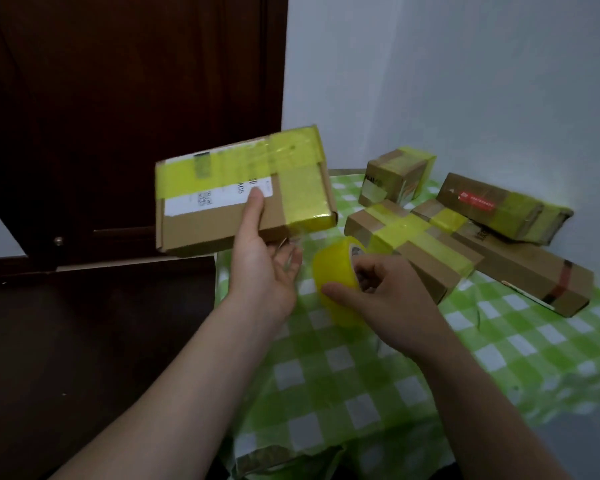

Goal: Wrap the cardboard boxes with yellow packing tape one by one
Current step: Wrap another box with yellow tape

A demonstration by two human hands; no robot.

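Note:
A flat cardboard box (pixel 219 223) with a white label and bands of yellow tape is held up in the air, left of the table. My left hand (pixel 264 265) holds it, thumb on its top face and fingers beneath. A strip of tape runs from the box's lower right edge down to the yellow tape roll (pixel 336 278). My right hand (pixel 392 299) grips that roll just above the green checked tablecloth (pixel 361 393), fingers in its core and thumb on its outside.
Several cardboard boxes lie at the table's far right: a small cube (pixel 395 178), a taped box (pixel 423 258), a long flat carton (pixel 520 268) and a crumpled one (pixel 506 209). A dark door (pixel 118 98) stands left, a white wall (pixel 465 81) behind.

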